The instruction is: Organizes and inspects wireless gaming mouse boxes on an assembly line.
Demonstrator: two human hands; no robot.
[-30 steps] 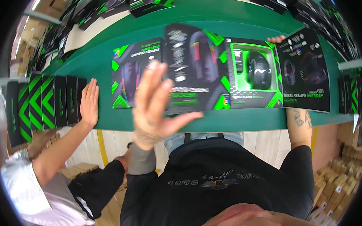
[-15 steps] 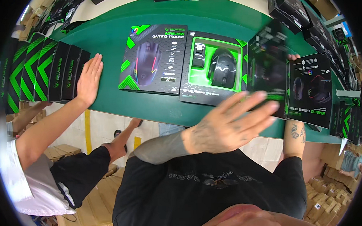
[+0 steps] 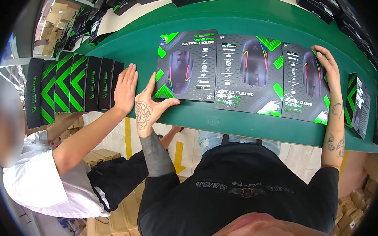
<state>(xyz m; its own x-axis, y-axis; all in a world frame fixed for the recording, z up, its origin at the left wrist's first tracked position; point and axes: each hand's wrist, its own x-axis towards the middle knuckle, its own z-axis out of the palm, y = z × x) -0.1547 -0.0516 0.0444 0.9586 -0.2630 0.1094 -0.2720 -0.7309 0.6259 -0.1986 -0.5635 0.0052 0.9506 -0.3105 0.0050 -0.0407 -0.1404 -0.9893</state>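
Mouse boxes (image 3: 242,73) closed; left hand (image 3: 148,105), right hand (image 3: 328,67) flanking row

Left hand (image 3: 148,105), raised mid-air half a second ago, now rests flat against the left edge of the row of three mouse boxes (image 3: 242,71). The lifted box now lies face-up. Right hand (image 3: 328,67) bears on the row's 3 o'clock end.
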